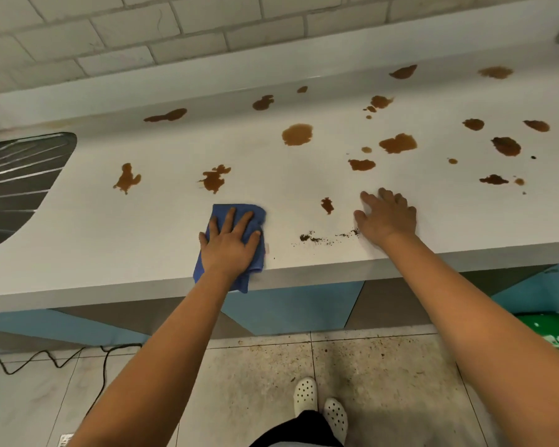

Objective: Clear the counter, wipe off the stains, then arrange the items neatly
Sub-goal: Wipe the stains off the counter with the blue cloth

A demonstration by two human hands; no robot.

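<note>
The sink (pixel 20 188) sat at the counter's (pixel 142 240) left end. The left hand (pixel 229 245) pressed flat, fingers spread, on a blue cloth (pixel 236 214) hanging over the counter's front edge. Right of the cloth, crumbs (pixel 307 237) lay near that edge. The right hand (pixel 386 217) rested flat there, fingers spread. Brown stains (pixel 297 134) dotted the counter behind.

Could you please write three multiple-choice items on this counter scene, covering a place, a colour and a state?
1. Where does the cloth lie?
A. at the counter's front edge
B. in the sink
C. on the floor

2. What colour is the cloth?
A. green
B. blue
C. white

3. How does the right hand rest?
A. gripping a cup
B. curled into a fist
C. flat on the counter, holding nothing

Key: 1 A, its lower end overhangs the edge under the left hand; 2 B, it is plainly blue; 3 C, its fingers are spread beside the crumbs.
</note>
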